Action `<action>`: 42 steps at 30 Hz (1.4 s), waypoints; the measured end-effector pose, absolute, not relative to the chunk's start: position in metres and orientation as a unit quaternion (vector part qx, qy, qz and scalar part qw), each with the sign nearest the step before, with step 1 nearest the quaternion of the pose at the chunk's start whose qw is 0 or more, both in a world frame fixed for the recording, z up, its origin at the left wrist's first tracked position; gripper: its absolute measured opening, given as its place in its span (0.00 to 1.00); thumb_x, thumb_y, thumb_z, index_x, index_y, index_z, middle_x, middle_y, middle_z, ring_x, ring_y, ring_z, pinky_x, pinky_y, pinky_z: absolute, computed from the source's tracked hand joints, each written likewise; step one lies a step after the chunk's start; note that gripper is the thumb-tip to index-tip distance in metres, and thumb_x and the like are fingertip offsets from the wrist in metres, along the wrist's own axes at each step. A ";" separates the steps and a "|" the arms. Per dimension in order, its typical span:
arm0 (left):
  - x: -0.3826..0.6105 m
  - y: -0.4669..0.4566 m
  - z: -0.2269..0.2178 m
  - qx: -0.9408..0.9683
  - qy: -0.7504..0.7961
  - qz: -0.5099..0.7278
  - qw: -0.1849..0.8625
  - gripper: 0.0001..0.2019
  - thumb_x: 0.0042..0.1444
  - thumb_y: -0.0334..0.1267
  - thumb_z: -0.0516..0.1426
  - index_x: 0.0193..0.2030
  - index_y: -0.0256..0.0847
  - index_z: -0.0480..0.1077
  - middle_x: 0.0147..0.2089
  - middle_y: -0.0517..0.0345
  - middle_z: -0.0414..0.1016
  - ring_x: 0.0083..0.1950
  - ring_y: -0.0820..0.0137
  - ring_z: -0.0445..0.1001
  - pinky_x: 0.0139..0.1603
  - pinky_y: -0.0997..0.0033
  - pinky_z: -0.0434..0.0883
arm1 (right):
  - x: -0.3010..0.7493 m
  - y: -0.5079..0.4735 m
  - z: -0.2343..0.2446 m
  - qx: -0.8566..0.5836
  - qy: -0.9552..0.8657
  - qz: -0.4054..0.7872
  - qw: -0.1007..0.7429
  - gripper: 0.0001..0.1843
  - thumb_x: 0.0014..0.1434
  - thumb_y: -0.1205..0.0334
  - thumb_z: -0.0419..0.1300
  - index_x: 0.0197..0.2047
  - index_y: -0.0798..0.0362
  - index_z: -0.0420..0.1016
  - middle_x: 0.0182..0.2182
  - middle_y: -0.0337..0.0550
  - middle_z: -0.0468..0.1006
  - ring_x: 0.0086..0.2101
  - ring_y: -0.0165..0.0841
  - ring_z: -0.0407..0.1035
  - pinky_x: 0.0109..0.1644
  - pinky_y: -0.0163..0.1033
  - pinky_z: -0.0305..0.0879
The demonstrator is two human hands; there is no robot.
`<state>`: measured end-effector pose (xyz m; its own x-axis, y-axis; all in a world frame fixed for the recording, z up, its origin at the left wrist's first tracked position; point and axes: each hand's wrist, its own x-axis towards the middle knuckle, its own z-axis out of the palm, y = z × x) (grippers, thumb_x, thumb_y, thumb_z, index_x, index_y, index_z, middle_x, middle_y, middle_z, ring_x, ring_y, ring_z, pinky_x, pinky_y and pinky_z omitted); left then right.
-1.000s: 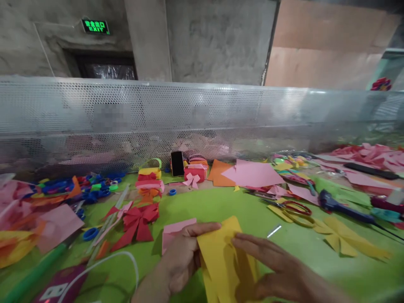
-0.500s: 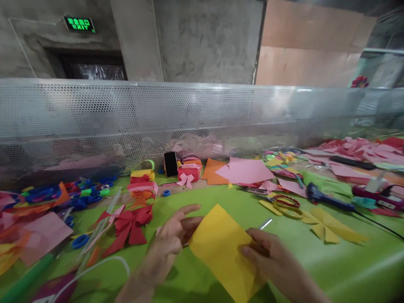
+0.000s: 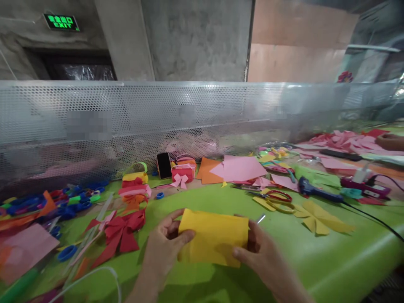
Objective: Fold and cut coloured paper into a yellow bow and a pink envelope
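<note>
A yellow sheet [image 3: 214,237], paper or thin felt, is held up between my two hands over the green table [image 3: 195,200]. Its long sides run left to right, and the top edge looks slightly bent over. My left hand [image 3: 166,246] pinches the left end, thumb on the near face and fingers behind. On the right end, my right hand [image 3: 260,250] grips in the same way, its thumb near the lower corner. Left of my hands lies a red bow [image 3: 124,231]. Beyond the right hand are a yellow bow [image 3: 318,216] and scissors [image 3: 277,200].
A blue glue gun [image 3: 318,191] with a black cord lies at the right, beside a purple power strip [image 3: 366,187]. Pink sheets [image 3: 243,167], a phone [image 3: 163,165] and small felt bags [image 3: 183,173] stand before a perforated metal screen [image 3: 202,109]. Another person's hand [image 3: 391,142] shows far right.
The yellow sheet has turned from a slanted diamond to lie level. My left hand, whose fingers were loosely extended beside it, now grips its left end. Another person's hand has appeared far right.
</note>
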<state>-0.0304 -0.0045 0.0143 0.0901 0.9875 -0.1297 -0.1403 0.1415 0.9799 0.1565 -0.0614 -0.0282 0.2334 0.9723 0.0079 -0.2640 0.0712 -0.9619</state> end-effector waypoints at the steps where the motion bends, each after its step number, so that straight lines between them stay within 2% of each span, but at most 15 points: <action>1: -0.029 -0.005 0.013 0.444 0.476 0.482 0.586 0.34 0.30 0.36 0.68 0.48 0.37 0.66 0.35 0.54 0.80 0.36 0.63 0.78 0.37 0.67 0.73 | 0.154 -0.060 -0.030 -0.476 -0.375 0.495 0.622 0.29 0.39 0.56 0.67 0.46 0.56 0.71 0.36 0.49 0.79 0.36 0.41 0.73 0.39 0.43 0.70; 3: -0.027 -0.005 0.011 0.456 0.491 0.485 0.562 0.35 0.30 0.35 0.68 0.50 0.37 0.66 0.35 0.54 0.80 0.37 0.62 0.77 0.38 0.67 0.73 | 0.154 -0.059 -0.031 -0.505 -0.395 0.476 0.602 0.20 0.42 0.55 0.66 0.38 0.57 0.75 0.33 0.48 0.79 0.34 0.41 0.73 0.37 0.41 0.70; 5: -0.027 -0.005 0.010 0.470 0.507 0.489 0.532 0.36 0.30 0.36 0.68 0.51 0.38 0.66 0.37 0.54 0.80 0.38 0.62 0.77 0.39 0.67 0.73 | 0.158 -0.057 -0.032 -0.527 -0.428 0.444 0.585 0.16 0.46 0.53 0.63 0.35 0.57 0.75 0.31 0.46 0.79 0.34 0.40 0.72 0.35 0.39 0.69; 7: -0.028 -0.007 0.011 0.476 0.499 0.476 0.546 0.32 0.34 0.41 0.68 0.50 0.38 0.68 0.41 0.51 0.79 0.42 0.61 0.76 0.41 0.67 0.72 | 0.163 -0.055 -0.032 -0.542 -0.462 0.414 0.566 0.15 0.48 0.52 0.61 0.31 0.56 0.74 0.28 0.45 0.77 0.33 0.39 0.71 0.35 0.39 0.68; 9: -0.031 -0.008 0.014 0.471 0.469 0.441 0.603 0.26 0.39 0.46 0.65 0.45 0.37 0.72 0.44 0.49 0.78 0.44 0.61 0.75 0.41 0.68 0.72 | 0.167 -0.055 -0.033 -0.551 -0.491 0.396 0.547 0.14 0.50 0.52 0.59 0.29 0.56 0.73 0.26 0.43 0.75 0.31 0.38 0.69 0.35 0.39 0.67; 12: -0.033 -0.009 0.016 0.479 0.443 0.390 0.649 0.20 0.42 0.47 0.64 0.41 0.38 0.75 0.41 0.50 0.79 0.43 0.62 0.76 0.41 0.68 0.71 | 0.171 -0.055 -0.033 -0.554 -0.524 0.381 0.523 0.13 0.53 0.54 0.56 0.30 0.56 0.72 0.27 0.42 0.74 0.30 0.36 0.67 0.34 0.38 0.66; 15: -0.032 -0.008 0.013 0.492 0.467 0.386 0.625 0.19 0.40 0.46 0.65 0.39 0.38 0.77 0.37 0.52 0.80 0.40 0.63 0.76 0.40 0.69 0.71 | 0.172 -0.056 -0.032 -0.567 -0.543 0.352 0.510 0.14 0.54 0.52 0.55 0.27 0.55 0.69 0.24 0.40 0.71 0.27 0.33 0.64 0.30 0.35 0.63; 19: -0.031 -0.005 0.006 0.482 0.508 0.407 0.586 0.19 0.36 0.47 0.66 0.36 0.38 0.78 0.33 0.53 0.80 0.38 0.62 0.76 0.38 0.69 0.70 | 0.172 -0.055 -0.032 -0.607 -0.555 0.249 0.512 0.18 0.56 0.49 0.51 0.22 0.52 0.62 0.18 0.35 0.61 0.22 0.29 0.57 0.23 0.31 0.54; 23: -0.032 -0.004 0.005 0.490 0.524 0.398 0.572 0.18 0.35 0.45 0.67 0.34 0.37 0.78 0.32 0.53 0.80 0.34 0.64 0.76 0.37 0.69 0.70 | 0.171 -0.054 -0.035 -0.627 -0.560 0.193 0.506 0.19 0.58 0.49 0.49 0.21 0.51 0.57 0.18 0.34 0.58 0.20 0.28 0.55 0.23 0.32 0.52; 29: -0.032 -0.005 0.006 0.467 0.536 0.411 0.570 0.18 0.32 0.43 0.68 0.31 0.36 0.77 0.32 0.51 0.80 0.35 0.62 0.76 0.40 0.65 0.71 | 0.168 -0.056 -0.043 -0.630 -0.564 0.184 0.501 0.16 0.61 0.49 0.47 0.27 0.50 0.61 0.18 0.33 0.61 0.20 0.29 0.58 0.23 0.32 0.53; 33: -0.031 -0.008 0.007 0.465 0.517 0.398 0.598 0.19 0.33 0.44 0.68 0.33 0.37 0.77 0.33 0.53 0.79 0.35 0.64 0.76 0.38 0.68 0.71 | 0.167 -0.056 -0.044 -0.634 -0.561 0.138 0.514 0.17 0.60 0.49 0.48 0.24 0.49 0.56 0.17 0.32 0.58 0.19 0.29 0.56 0.22 0.32 0.52; 38: -0.028 -0.009 0.009 0.462 0.507 0.404 0.605 0.21 0.36 0.54 0.65 0.31 0.37 0.76 0.29 0.56 0.77 0.32 0.67 0.74 0.33 0.71 0.69 | 0.170 -0.058 -0.039 -0.613 -0.584 0.145 0.512 0.17 0.59 0.50 0.49 0.23 0.49 0.57 0.17 0.33 0.59 0.19 0.29 0.56 0.22 0.32 0.54; 42: -0.027 -0.007 0.006 0.440 0.514 0.452 0.581 0.18 0.31 0.49 0.68 0.26 0.37 0.76 0.25 0.58 0.75 0.30 0.70 0.72 0.34 0.73 0.68 | 0.172 -0.062 -0.037 -0.599 -0.552 0.178 0.553 0.18 0.59 0.49 0.50 0.23 0.50 0.60 0.19 0.34 0.60 0.21 0.28 0.56 0.23 0.31 0.54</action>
<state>-0.0274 -0.0072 0.0055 0.0631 0.9778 -0.1999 -0.0719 0.2043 0.9763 0.1719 -0.0621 -0.0373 0.3284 0.8570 0.3971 0.4642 0.2197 -0.8580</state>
